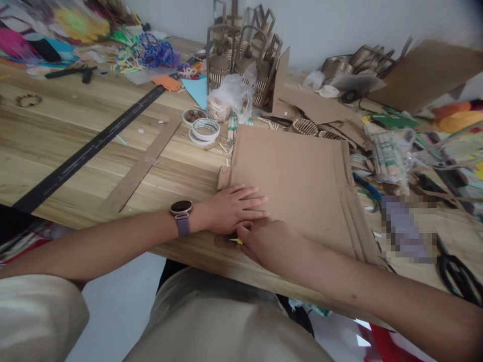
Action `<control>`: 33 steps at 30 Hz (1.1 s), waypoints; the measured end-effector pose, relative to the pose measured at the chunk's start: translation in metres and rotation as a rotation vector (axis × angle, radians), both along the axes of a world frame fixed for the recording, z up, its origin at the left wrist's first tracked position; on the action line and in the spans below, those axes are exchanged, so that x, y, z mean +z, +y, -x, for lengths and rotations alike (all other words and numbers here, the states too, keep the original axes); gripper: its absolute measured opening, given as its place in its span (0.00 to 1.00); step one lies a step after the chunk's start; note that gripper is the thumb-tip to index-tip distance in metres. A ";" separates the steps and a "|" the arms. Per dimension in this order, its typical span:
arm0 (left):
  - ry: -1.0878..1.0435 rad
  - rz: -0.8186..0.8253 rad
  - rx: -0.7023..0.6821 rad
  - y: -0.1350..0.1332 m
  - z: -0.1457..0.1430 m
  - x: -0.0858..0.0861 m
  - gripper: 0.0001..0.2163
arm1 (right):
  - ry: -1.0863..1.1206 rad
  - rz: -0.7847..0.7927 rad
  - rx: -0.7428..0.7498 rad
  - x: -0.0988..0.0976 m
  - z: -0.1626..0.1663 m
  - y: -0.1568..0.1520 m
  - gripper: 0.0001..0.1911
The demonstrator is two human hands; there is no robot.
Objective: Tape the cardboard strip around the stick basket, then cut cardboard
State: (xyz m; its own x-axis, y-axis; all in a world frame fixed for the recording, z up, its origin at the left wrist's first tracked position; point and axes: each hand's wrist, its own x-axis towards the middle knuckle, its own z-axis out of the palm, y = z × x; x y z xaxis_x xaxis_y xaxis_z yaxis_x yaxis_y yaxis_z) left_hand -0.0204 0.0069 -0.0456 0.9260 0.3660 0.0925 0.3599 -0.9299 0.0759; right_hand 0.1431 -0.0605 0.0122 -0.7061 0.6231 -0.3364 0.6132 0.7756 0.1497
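Note:
A large brown cardboard sheet (pixel 290 171) lies near the table's front edge, with folded layers along its right side. My left hand (pixel 237 208) is spread flat over its left front corner, fingers pointing right; a watch sits on that wrist. Close against it, my right hand (pixel 269 241) is closed at the sheet's front edge, its fingertips pinching a small yellow tool (pixel 240 241). A thin tip points left from it, like a utility knife's, but most of the tool is hidden by the fingers.
Left lie a cardboard strip (pixel 143 166) and a long black ruler (pixel 94 146). Behind the sheet are tape rolls (pixel 204 130), a plastic bag (pixel 236 98) and stick-sided cardboard baskets (pixel 241 65). Black-handled scissors (pixel 458 274) and bagged sticks (pixel 388 153) lie right.

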 end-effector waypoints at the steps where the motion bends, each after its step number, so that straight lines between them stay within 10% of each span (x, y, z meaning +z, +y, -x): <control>1: 0.003 0.000 0.001 0.000 0.000 0.000 0.21 | -0.001 0.001 -0.003 0.000 0.000 0.000 0.11; 19: 0.089 0.073 -0.051 0.003 0.002 0.009 0.22 | -0.124 0.091 -0.074 0.010 0.002 -0.007 0.16; 33: 0.071 0.066 -0.049 0.002 0.004 0.013 0.20 | -0.131 0.108 -0.189 0.010 -0.071 -0.018 0.11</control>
